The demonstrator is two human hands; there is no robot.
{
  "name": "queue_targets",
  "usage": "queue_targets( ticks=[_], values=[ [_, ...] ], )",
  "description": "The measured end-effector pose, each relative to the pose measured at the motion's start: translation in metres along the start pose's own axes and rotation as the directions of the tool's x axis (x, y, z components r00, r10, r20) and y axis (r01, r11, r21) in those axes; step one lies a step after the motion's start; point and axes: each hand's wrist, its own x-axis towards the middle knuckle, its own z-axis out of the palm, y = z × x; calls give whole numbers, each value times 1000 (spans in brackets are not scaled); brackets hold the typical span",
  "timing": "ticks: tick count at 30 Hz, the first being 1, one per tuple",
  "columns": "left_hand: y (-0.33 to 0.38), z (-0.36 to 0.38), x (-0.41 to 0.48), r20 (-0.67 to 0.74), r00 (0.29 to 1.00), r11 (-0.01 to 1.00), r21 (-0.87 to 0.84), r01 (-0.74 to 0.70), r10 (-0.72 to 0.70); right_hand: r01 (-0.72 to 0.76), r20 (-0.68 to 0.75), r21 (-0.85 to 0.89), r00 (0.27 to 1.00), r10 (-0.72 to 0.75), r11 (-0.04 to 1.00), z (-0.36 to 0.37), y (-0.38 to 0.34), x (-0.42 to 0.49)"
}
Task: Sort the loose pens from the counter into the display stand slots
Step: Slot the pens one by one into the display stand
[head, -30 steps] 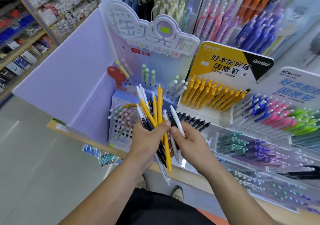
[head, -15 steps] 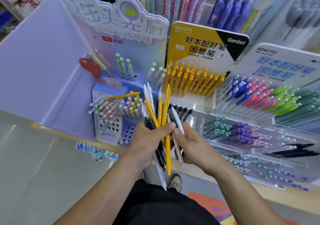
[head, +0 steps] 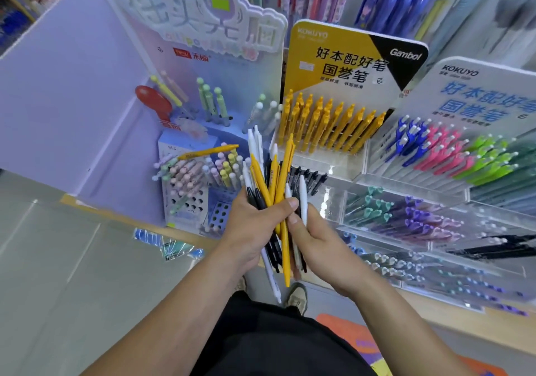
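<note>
A pen bundle [head: 280, 181] (yellow, black, white) is gripped by the curled left hand [head: 252, 230]; a white pen [head: 303, 199] is pinched by fingers of the right hand [head: 322, 248].

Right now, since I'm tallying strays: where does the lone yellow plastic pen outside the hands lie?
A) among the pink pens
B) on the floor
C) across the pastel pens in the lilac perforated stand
C: the lone yellow plastic pen lies atop the pastel pens in the lilac perforated stand.
</note>
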Motion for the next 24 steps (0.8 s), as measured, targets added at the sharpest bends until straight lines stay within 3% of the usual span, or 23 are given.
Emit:
queue_targets(
  ticks=[4,10,13,16,20,24],
  values=[
    [-4,-4,1,-52,999,1000,-3,-11,11,-34,0,15,999,34,999,8,4,3],
    [-11,-17,-3,0,1000,999,46,9,-9,-121,118,111,987,108,986,0,1,-5],
    [-16,-19,-7,-70,998,999,50,0,3,-153,115,179,984,134,972,2,3,-9],
    [-21,-23,-7,-196,980,1000,0,18,-17,-160,-31,255,984,174,953,6,14,-11],
    [-24,-34,-6,-282,959,1000,-17,-8,3,-164,-316,20,935,162,986,-3,40,-12],
    [-27,-38,-8,-267,964,1000,-11,-15,11,-194,-307,89,928,212,977,-16,52,-16]
  ],
)
